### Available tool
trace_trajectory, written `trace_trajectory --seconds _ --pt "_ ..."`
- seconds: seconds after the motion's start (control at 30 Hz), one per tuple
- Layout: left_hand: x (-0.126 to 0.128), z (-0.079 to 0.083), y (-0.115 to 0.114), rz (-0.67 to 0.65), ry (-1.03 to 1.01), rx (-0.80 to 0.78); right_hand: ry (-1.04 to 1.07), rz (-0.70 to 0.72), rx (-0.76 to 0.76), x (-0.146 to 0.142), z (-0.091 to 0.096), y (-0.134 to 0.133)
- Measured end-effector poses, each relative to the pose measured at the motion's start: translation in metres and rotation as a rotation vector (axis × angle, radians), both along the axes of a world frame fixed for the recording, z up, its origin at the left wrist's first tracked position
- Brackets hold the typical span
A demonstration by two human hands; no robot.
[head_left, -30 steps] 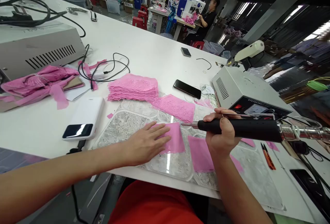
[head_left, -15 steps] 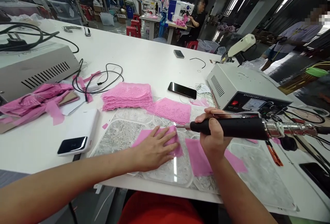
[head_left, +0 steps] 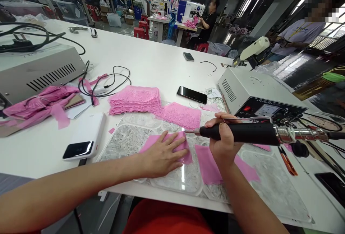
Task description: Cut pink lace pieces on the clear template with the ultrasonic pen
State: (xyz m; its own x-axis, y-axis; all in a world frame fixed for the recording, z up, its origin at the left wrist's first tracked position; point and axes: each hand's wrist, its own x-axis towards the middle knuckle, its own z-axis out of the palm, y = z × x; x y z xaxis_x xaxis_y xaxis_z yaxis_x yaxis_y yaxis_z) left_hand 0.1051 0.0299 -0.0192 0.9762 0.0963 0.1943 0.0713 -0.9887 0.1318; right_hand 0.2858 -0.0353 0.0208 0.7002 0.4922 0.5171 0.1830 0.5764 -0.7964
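Note:
My left hand lies flat with its fingers spread on a pink fabric piece, pressing it against a clear, scratched plastic mat. A black-handled ultrasonic handpiece is gripped in my right hand. Its thin metal tip points left and meets the fabric's upper right edge, close to my left fingertips. Under my right wrist lies another pink fabric piece, partly hidden. Beyond my hands, a stack of pink lace pieces stands beside a flatter pink lace piece.
A grey control box stands at right, with another grey box at left. A phone, white power bank, orange-handled cutter and loose cables lie about. A person in dark clothes sits at a sewing machine; another stands at right.
Both hands, the handpiece and the fabric hold nearly the same places. The view has shifted slightly, and the standing person at right has moved a little to the left.

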Motion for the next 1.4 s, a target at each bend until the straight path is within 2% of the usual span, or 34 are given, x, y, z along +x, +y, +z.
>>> trace_trajectory --seconds 0.7,0.9,1.0,1.1,1.27,1.4 --pt "0.0 -0.004 0.0 -0.003 -0.02 0.039 -0.061 -0.017 -0.007 0.0 -0.004 0.001" --pt "-0.001 0.003 -0.001 0.006 0.022 0.002 -0.044 -0.004 -0.003 0.0 -0.002 0.002" --pt "-0.015 0.01 -0.005 0.01 0.016 -0.003 0.032 0.005 -0.001 -0.004 0.004 -0.001" --pt "-0.043 0.013 -0.014 0.046 -0.021 0.0 0.089 -0.001 -0.007 -0.012 0.011 -0.003" --pt "-0.092 0.008 -0.033 0.16 -0.052 0.003 0.13 0.168 -0.032 -0.036 0.013 0.002" --pt "-0.111 0.004 -0.043 0.199 -0.067 0.015 0.11 0.239 -0.032 -0.057 0.009 0.014"
